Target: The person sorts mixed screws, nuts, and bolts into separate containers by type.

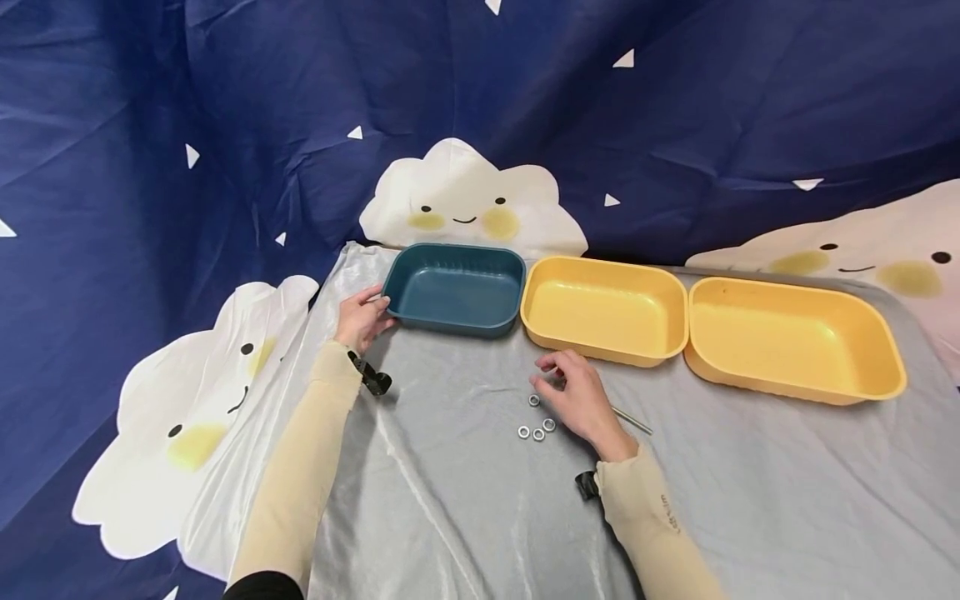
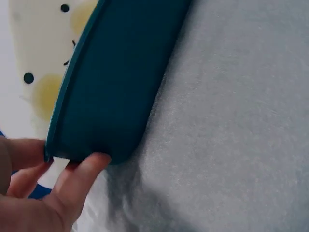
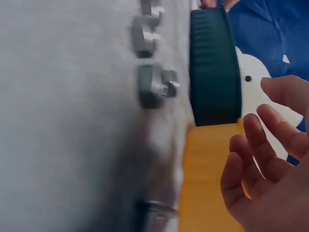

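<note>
My left hand [image 1: 362, 319] grips the near left corner of a dark teal plastic bin [image 1: 459, 327]. In the left wrist view, the thumb [image 2: 94, 166] touches the bin's outer wall and a finger meets the rim. My right hand [image 1: 581, 400] hovers over the cloth in front of the middle yellow bin [image 1: 603, 347], fingers loosely bent, holding nothing. Several metal nuts [image 1: 538, 434] lie just left of it, also blurred in the right wrist view as nuts [image 3: 150, 86]. A thin metal rod [image 1: 633, 420] lies right of that hand, partly hidden by it.
A second yellow bin [image 1: 795, 385] stands at the right end of the row, beside the middle one. Grey cloth [image 1: 435, 483] covers the table. Behind hangs a dark blue curtain [image 1: 480, 83] printed with clouds.
</note>
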Demonstrator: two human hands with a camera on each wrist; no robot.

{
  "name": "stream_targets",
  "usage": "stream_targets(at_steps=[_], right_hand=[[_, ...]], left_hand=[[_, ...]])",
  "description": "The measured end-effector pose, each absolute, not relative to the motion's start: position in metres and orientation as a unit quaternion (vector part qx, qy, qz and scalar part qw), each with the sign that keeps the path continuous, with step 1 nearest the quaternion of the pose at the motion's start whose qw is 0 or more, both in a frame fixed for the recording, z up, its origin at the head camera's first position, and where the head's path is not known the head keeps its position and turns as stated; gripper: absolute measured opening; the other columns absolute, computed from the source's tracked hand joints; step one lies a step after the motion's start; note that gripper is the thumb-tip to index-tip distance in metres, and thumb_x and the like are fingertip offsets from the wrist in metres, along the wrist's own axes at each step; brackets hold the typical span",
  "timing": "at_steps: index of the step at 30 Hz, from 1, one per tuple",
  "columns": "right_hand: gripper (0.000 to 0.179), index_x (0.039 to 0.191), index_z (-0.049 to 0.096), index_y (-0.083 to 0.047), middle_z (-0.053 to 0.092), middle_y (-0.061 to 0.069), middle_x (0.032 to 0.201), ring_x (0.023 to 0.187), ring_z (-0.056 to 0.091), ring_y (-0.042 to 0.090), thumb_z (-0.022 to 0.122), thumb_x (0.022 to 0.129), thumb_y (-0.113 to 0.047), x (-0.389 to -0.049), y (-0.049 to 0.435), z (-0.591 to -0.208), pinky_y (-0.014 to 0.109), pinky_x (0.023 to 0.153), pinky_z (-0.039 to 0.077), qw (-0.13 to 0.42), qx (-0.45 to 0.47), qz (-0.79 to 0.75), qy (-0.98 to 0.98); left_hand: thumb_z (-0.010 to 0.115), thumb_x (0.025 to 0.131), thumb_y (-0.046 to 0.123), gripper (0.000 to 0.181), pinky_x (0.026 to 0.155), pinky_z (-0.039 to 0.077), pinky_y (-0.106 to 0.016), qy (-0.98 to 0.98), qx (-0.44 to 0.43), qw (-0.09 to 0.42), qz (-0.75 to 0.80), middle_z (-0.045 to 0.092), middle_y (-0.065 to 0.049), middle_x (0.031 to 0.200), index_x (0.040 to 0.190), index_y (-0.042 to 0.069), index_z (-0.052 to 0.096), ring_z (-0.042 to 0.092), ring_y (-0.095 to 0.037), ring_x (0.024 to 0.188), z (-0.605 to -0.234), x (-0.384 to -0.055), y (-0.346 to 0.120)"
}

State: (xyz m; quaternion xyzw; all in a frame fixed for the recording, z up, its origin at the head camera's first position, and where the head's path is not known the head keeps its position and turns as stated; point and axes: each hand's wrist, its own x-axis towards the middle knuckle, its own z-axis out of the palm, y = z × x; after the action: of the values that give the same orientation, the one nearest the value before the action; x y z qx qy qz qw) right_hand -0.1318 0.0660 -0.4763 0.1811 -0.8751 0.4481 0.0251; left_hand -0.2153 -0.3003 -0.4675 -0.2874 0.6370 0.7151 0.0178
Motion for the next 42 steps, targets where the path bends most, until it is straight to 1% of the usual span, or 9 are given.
stream_targets(at_steps=[5,10,14,18,22,25,29,33,42], right_hand=[[0.022,0.102,0.068,-0.004,0.065,0.009,0.095,0.084,0.057,0.024,0.074,0.084,-0.016,-0.126,0.07,-0.488,0.037,0.078,0.043,0.021,0.189,0.428,-0.884],[0.02,0.101,0.068,-0.004,0.065,0.009,0.092,0.082,0.058,0.022,0.073,0.084,-0.013,-0.125,0.078,-0.492,0.036,0.077,0.045,0.03,0.159,0.438,-0.884],[0.017,0.1,0.068,-0.004,0.064,0.008,0.089,0.079,0.059,0.022,0.071,0.085,-0.011,-0.126,0.089,-0.492,0.033,0.074,0.045,0.045,0.124,0.45,-0.883],[0.016,0.099,0.069,-0.004,0.064,0.008,0.088,0.078,0.059,0.021,0.07,0.086,-0.012,-0.128,0.1,-0.489,0.031,0.073,0.045,0.049,0.1,0.452,-0.885],[0.016,0.1,0.069,-0.004,0.065,0.009,0.09,0.081,0.058,0.022,0.07,0.087,-0.012,-0.128,0.105,-0.489,0.034,0.075,0.044,0.043,0.093,0.448,-0.888],[0.015,0.1,0.069,-0.004,0.065,0.01,0.091,0.082,0.057,0.023,0.07,0.087,-0.012,-0.128,0.105,-0.489,0.035,0.076,0.043,0.041,0.094,0.449,-0.888],[0.015,0.1,0.068,-0.004,0.064,0.009,0.089,0.081,0.056,0.022,0.07,0.086,-0.011,-0.127,0.102,-0.49,0.033,0.075,0.043,0.042,0.101,0.456,-0.883],[0.016,0.099,0.068,-0.004,0.062,0.009,0.088,0.079,0.056,0.022,0.071,0.085,-0.011,-0.126,0.096,-0.493,0.031,0.074,0.043,0.039,0.115,0.462,-0.879],[0.018,0.098,0.069,-0.005,0.066,0.009,0.091,0.088,0.056,0.024,0.073,0.083,-0.014,-0.125,0.084,-0.499,0.039,0.082,0.042,0.015,0.169,0.43,-0.887]], left_hand=[[0.058,0.095,0.005,0.039,0.09,0.053,-0.045,0.726,-0.278,-0.044,0.628,0.061,-0.021,0.126,0.133,0.006,0.057,0.064,-0.02,0.09,-0.465,-0.214,-0.288],[0.063,0.093,0.013,0.03,0.095,0.047,-0.036,0.832,-0.246,-0.135,0.479,0.066,-0.018,0.119,0.121,0.004,0.066,0.06,-0.027,0.107,-0.462,-0.208,-0.275],[0.066,0.091,0.019,0.027,0.104,0.035,-0.04,0.864,-0.196,-0.2,0.418,0.06,-0.019,0.119,0.115,0.005,0.069,0.048,-0.034,0.119,-0.456,-0.204,-0.257],[0.067,0.091,0.021,0.023,0.093,0.041,-0.035,0.865,-0.136,-0.221,0.429,0.061,-0.018,0.107,0.108,0.006,0.071,0.055,-0.031,0.104,-0.447,-0.202,-0.227],[0.065,0.093,0.02,0.021,0.066,0.053,-0.024,0.836,-0.104,-0.156,0.515,0.07,-0.018,0.089,0.102,0.002,0.071,0.065,-0.013,0.066,-0.439,-0.197,-0.188],[0.062,0.094,0.016,0.021,0.057,0.055,-0.024,0.79,-0.096,-0.069,0.602,0.071,-0.024,0.087,0.1,-0.002,0.07,0.063,-0.008,0.056,-0.437,-0.191,-0.158],[0.058,0.097,0.015,0.026,0.061,0.058,-0.03,0.746,-0.099,0.041,0.657,0.069,-0.028,0.092,0.104,-0.009,0.066,0.065,-0.011,0.058,-0.439,-0.186,-0.131],[0.054,0.1,0.019,0.036,0.068,0.059,-0.034,0.733,-0.109,0.113,0.662,0.068,-0.032,0.099,0.109,-0.015,0.063,0.067,-0.012,0.061,-0.446,-0.185,-0.115],[0.049,0.102,0.026,0.04,0.075,0.058,-0.034,0.716,-0.131,0.166,0.666,0.063,-0.034,0.111,0.111,-0.011,0.063,0.068,-0.016,0.07,-0.455,-0.186,-0.092]])
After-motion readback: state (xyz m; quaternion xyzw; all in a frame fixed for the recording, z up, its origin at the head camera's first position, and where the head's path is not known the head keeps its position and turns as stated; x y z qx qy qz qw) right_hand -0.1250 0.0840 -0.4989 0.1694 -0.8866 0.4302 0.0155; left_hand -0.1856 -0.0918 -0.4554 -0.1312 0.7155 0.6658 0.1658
